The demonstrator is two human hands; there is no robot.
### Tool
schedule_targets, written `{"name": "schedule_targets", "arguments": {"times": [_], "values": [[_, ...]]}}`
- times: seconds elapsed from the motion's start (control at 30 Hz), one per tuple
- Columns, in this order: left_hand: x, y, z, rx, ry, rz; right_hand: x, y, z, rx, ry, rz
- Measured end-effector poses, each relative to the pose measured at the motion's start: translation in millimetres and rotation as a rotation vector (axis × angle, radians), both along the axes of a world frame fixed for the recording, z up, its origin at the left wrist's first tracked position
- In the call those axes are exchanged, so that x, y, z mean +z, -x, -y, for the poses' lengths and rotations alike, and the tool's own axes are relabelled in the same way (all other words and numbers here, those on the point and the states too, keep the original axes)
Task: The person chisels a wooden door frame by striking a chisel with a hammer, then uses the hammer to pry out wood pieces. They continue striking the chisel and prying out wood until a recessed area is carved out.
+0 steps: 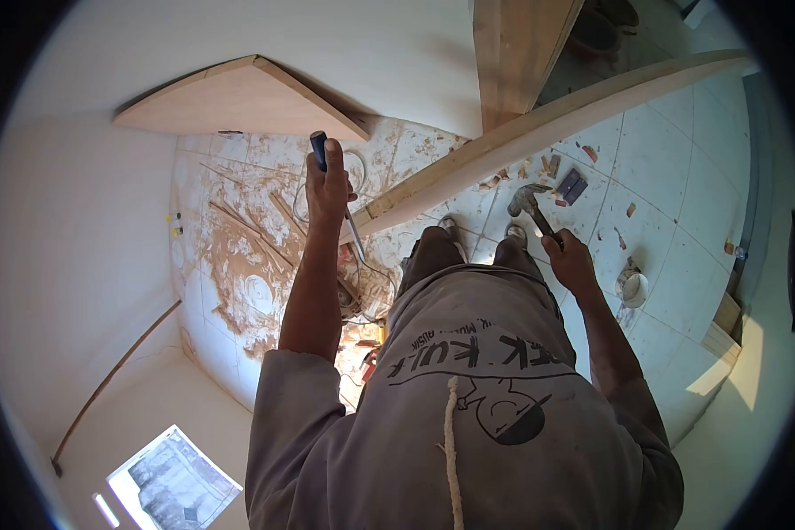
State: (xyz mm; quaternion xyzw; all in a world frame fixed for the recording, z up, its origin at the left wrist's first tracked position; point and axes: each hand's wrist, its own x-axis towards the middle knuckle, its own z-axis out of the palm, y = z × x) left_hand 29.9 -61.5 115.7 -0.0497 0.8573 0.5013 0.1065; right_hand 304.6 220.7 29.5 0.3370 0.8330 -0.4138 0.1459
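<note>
My left hand (329, 184) is closed around the dark blue handle of a chisel (319, 152), whose metal blade points down by the near end of a long wooden door panel (503, 146). The panel stands on its edge, and a cut patch shows in its top edge near the chisel. In my right hand (572, 262) is a claw hammer (528, 201), gripped by its dark handle. The hammer head is to the right of the panel, apart from it.
Another wooden panel (238, 99) leans against the wall at the back left. Wood shavings (230, 291) and thin strips cover the tiled floor on the left, with a power tool (349, 296) and cable beside my leg. A dark box (571, 186) and a white container (633, 287) stand right.
</note>
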Motion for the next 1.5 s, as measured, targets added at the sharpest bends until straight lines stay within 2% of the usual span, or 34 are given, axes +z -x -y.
{"name": "schedule_targets", "arguments": {"times": [0.1,0.17,0.2,0.33,0.4,0.43,0.5,0.57,0.77,0.87,0.9,0.97,1.1,1.2,1.27,1.33,1.43,1.5], "values": [[10,14,-34,-0.266,-0.112,-0.085,-7,-18,-5,-0.056,-0.040,-0.032],[9,26,-52,-0.452,-0.111,-0.030,-9,-24,-2,-0.128,-0.073,0.013],[7,30,-62,-0.455,-0.056,0.006,-9,-29,2,-0.178,-0.105,0.061],[-9,42,-79,-0.544,-0.165,0.107,-16,-40,39,-0.415,-0.114,0.098],[-19,48,-80,-0.609,-0.232,0.234,-28,-47,70,-0.664,0.008,0.071],[-24,51,-82,-0.636,-0.235,0.252,-22,-45,84,-0.692,0.002,0.086],[-33,51,-87,-0.725,-0.189,0.280,0,-34,120,-0.901,0.175,0.073],[-37,48,-93,-0.795,-0.200,0.310,4,-29,154,-1.012,0.191,-0.001],[-63,42,-102,-0.866,-0.292,0.466,19,-20,204,-1.024,0.163,0.039],[-67,39,-103,-0.877,-0.345,0.320,17,-17,212,-1.048,0.173,0.091],[-66,40,-101,-0.891,-0.332,0.327,13,-18,215,-1.029,0.150,0.081],[-61,44,-101,-0.858,-0.129,0.511,3,-18,219,-1.012,0.117,0.054],[-63,47,-90,-0.917,-0.116,0.559,1,-10,236,-1.054,0.093,0.099],[-77,47,-89,-0.868,-0.123,0.528,1,-5,245,-1.100,0.117,0.114],[-85,45,-88,-0.965,-0.098,0.339,7,-2,247,-1.113,0.158,0.123],[-88,47,-87,-0.936,-0.131,0.389,3,-3,248,-1.124,0.207,0.128],[-81,46,-83,-0.881,-0.159,0.442,-6,-8,242,-1.025,0.117,0.093],[-75,46,-82,-0.870,-0.148,0.438,4,-3,232,-1.015,0.201,0.177]]}}
